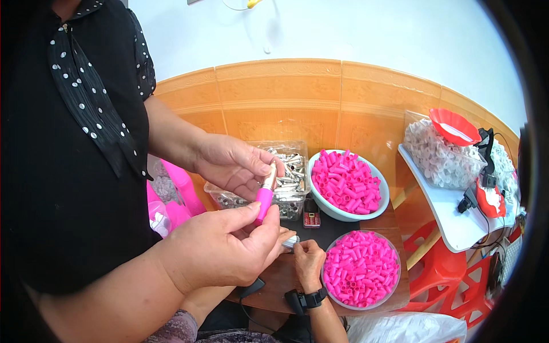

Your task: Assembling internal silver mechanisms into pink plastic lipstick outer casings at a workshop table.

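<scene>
My left hand point(283, 235) is mostly hidden behind a co-worker's hand. Its visible fingers close around a small silver-grey ribbed piece point(291, 242). Just right of that piece is my right hand point(310, 261), its fingers curled together; whatever they hold is hidden. A black strap with a small device point(306, 300) circles my right wrist. In front of me a co-worker in black stands at the left. The co-worker's near hand point(214, 246) and far hand point(234, 166) hold a lipstick-like tube point(265, 200), pink below and silver-gold above.
A pale blue basin point(342, 215) and a clear round tub point(394, 283) hold pink sleeves. Behind the hands, a clear bin point(251, 147) contains metallic tubes. A small red phone point(311, 218) lies on the brown table point(403, 246). Red stools point(437, 268) and a white side table point(443, 214) stand right.
</scene>
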`<action>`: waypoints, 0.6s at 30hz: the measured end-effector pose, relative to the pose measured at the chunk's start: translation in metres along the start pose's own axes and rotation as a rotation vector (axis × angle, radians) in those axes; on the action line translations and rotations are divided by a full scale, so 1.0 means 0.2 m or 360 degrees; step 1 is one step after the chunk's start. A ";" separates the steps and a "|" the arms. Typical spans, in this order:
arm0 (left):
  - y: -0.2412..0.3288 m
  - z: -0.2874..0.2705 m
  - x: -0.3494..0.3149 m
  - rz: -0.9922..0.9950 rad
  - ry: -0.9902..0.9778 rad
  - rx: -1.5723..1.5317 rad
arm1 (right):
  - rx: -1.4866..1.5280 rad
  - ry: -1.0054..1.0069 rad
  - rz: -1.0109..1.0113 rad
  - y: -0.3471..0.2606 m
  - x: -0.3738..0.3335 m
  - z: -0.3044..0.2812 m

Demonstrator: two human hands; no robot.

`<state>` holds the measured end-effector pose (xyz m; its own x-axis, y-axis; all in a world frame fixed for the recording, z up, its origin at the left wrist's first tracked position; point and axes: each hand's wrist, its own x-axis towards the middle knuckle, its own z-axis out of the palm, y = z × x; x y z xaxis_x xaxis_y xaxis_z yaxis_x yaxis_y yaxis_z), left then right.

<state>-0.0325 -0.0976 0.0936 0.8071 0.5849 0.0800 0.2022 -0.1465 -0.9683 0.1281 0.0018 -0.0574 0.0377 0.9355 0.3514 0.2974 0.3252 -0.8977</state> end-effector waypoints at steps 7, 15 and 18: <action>0.25 0.15 0.08 -0.0417 0.0159 -0.0676 | -0.0001 0.0048 0.0113 0.02 0.00 0.02; 0.45 0.35 0.17 -0.0936 0.0313 -0.1428 | 0.0008 -0.0008 0.0192 -0.01 -0.02 0.03; 0.57 0.46 0.31 -0.1120 0.0405 -0.1802 | -0.0070 0.0032 0.0237 0.07 -0.01 0.02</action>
<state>-0.0103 -0.0033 -0.0337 0.3991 0.6630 0.6334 0.8527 -0.5224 0.0095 0.1281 0.0056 -0.0715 0.1034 0.9699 0.2207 0.3283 0.1761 -0.9280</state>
